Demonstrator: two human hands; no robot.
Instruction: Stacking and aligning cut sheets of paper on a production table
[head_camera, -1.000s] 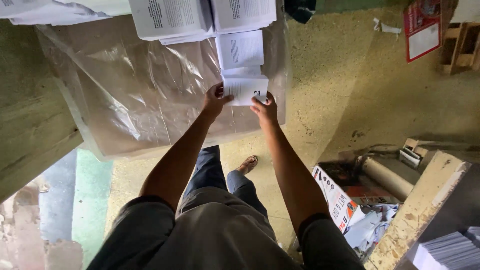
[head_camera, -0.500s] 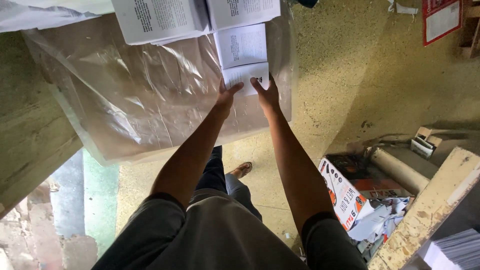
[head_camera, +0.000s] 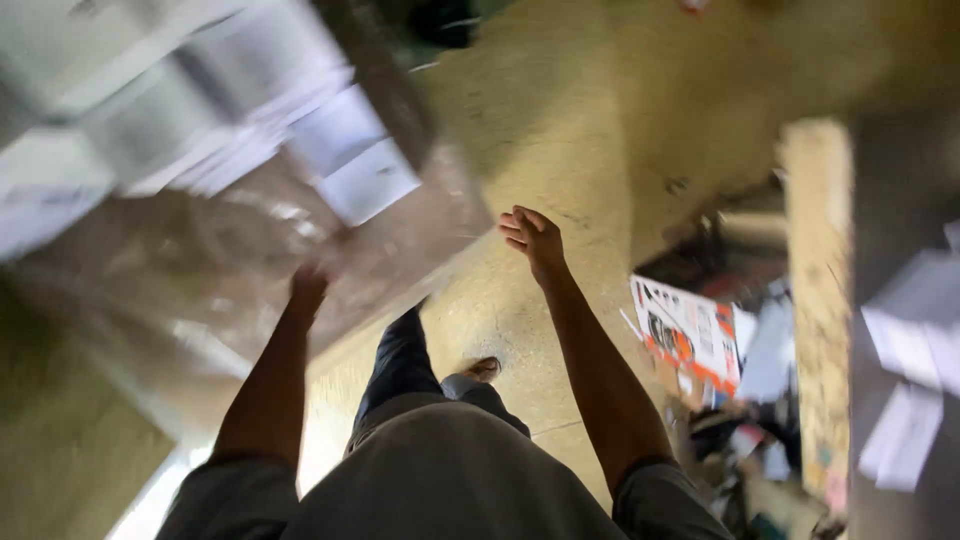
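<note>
— What is changing?
— The right hand (head_camera: 530, 235) is coming off the white sheet (head_camera: 370, 180), open and empty.
— And the left hand (head_camera: 308, 287)?
— Staying on the plastic-covered table (head_camera: 200, 300) below the sheet; its grip is too blurred to tell.

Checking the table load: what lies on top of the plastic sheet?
White printed paper stacks lie blurred on the plastic sheet; the left hand touches it. Whatever is beneath is hidden.

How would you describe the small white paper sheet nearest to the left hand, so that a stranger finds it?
Start at the plastic-covered table on the left. Above the left hand lies a small white sheet, at the near end of the row of paper stacks. Unlike them, it is single and lies lowest.
</note>
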